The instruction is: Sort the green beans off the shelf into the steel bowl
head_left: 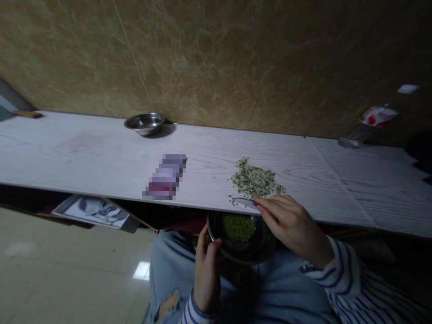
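Observation:
My left hand (206,270) grips the rim of a steel bowl (243,257) held over my lap, with a mound of green mung beans (238,227) inside it. My right hand (290,223) rests at the front edge of the white wood-grain table (84,153), holding a flat metal utensil (245,202), perhaps a spoon or scraper. Its tip lies among stray beans, just below a loose spread of green beans (253,179) on the tabletop. The bowl sits just under the table edge.
A small steel bowl (144,123) stands at the back of the table, and a pixelated package (165,177) lies mid-table. A clear bottle with a red-and-white label (374,121) lies at the right. A printed picture (94,211) sits below the table edge.

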`<state>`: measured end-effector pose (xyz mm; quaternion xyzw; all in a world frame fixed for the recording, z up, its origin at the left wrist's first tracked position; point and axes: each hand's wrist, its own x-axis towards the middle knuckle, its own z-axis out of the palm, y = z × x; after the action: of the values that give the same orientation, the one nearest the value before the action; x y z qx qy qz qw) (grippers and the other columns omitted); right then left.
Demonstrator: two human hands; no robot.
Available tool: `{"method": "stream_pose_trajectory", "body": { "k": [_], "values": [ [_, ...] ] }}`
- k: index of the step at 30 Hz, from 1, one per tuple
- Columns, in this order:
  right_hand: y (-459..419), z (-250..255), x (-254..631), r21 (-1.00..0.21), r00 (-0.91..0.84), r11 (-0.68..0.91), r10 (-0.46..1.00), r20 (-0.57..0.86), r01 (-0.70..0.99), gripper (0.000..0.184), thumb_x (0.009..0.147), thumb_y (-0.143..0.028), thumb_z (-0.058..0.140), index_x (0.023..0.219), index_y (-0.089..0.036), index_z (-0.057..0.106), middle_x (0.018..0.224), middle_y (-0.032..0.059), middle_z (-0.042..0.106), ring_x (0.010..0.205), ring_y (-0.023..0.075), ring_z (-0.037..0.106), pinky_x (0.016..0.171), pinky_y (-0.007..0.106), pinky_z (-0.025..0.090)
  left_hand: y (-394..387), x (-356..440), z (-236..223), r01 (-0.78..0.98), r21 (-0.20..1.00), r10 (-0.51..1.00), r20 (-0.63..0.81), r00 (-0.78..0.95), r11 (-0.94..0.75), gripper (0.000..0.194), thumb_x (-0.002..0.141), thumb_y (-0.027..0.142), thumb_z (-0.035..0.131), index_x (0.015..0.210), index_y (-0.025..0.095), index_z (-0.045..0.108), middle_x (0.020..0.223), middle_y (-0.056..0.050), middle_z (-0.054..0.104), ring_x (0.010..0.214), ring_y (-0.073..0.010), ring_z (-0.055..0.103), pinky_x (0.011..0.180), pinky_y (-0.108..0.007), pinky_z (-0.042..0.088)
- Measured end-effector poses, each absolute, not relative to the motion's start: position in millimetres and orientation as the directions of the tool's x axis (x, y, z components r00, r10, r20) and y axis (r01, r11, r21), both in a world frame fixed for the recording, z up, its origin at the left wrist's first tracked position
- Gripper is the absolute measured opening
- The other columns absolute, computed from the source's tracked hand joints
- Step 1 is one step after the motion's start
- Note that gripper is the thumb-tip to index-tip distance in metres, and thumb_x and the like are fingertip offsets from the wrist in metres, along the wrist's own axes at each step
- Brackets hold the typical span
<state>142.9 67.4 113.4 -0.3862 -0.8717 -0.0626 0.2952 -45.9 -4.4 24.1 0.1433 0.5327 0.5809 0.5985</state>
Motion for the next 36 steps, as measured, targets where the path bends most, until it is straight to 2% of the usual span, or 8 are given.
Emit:
{"method": "stream_pose_trajectory", "body": {
  "k": [9, 16, 23, 29, 36],
  "values": [
    [69, 115, 129, -0.131, -0.528, 0.683, 0.658, 0.536, 0.718, 0.024, 0.099, -0.012, 0.052, 0.115, -0.014, 0.069, 0.092, 0.0094, 0.079, 0.081, 0.0217, 0.072, 0.076, 0.039, 0.057, -3, -46, 23, -0.538, 0.797, 0.853, -0.461, -0.246, 0.276, 0.047, 0.084, 0.031, 0.065, 0.13, 0.026, 0.061, 0.136, -0.008, 0.065, 0.127, -0.0265, 0.059, 0.104, -0.041, 0.048],
    [56, 119, 124, -0.156, -0.551, 0.723, 0.631, 0.546, 0.672, 0.024, 0.098, -0.01, 0.052, 0.115, -0.014, 0.069, 0.089, 0.0084, 0.078, 0.082, 0.0209, 0.072, 0.075, 0.037, 0.058, -2, -49, 23, -0.544, 0.8, 0.854, -0.449, -0.263, 0.253, 0.05, 0.083, 0.033, 0.067, 0.132, 0.027, 0.061, 0.138, -0.008, 0.065, 0.124, -0.0287, 0.062, 0.098, -0.04, 0.053],
    [58, 117, 131, -0.216, -0.387, 0.599, 0.71, 0.589, 0.771, 0.022, 0.097, -0.012, 0.054, 0.111, -0.015, 0.071, 0.092, 0.01, 0.079, 0.081, 0.0218, 0.074, 0.077, 0.036, 0.06, -3, -48, 24, -0.549, 0.787, 0.845, -0.474, -0.247, 0.281, 0.049, 0.084, 0.033, 0.065, 0.132, 0.024, 0.059, 0.139, -0.01, 0.062, 0.123, -0.0294, 0.061, 0.094, -0.039, 0.054],
    [61, 114, 124, -0.216, -0.377, 0.579, 0.727, 0.574, 0.787, 0.023, 0.098, -0.014, 0.051, 0.109, -0.014, 0.071, 0.09, 0.0102, 0.079, 0.079, 0.0223, 0.075, 0.075, 0.036, 0.062, -3, -50, 24, -0.531, 0.805, 0.852, -0.453, -0.262, 0.265, 0.046, 0.085, 0.033, 0.065, 0.129, 0.025, 0.061, 0.14, -0.009, 0.062, 0.126, -0.0284, 0.059, 0.1, -0.041, 0.051],
    [65, 111, 130, -0.201, -0.328, 0.521, 0.746, 0.579, 0.83, 0.025, 0.098, -0.015, 0.051, 0.111, -0.017, 0.073, 0.097, 0.01, 0.081, 0.082, 0.0225, 0.077, 0.077, 0.035, 0.064, -3, -51, 21, -0.545, 0.797, 0.842, -0.464, -0.274, 0.262, 0.046, 0.083, 0.034, 0.067, 0.128, 0.025, 0.063, 0.139, -0.008, 0.064, 0.125, -0.0287, 0.06, 0.099, -0.039, 0.052]
  ]
}}
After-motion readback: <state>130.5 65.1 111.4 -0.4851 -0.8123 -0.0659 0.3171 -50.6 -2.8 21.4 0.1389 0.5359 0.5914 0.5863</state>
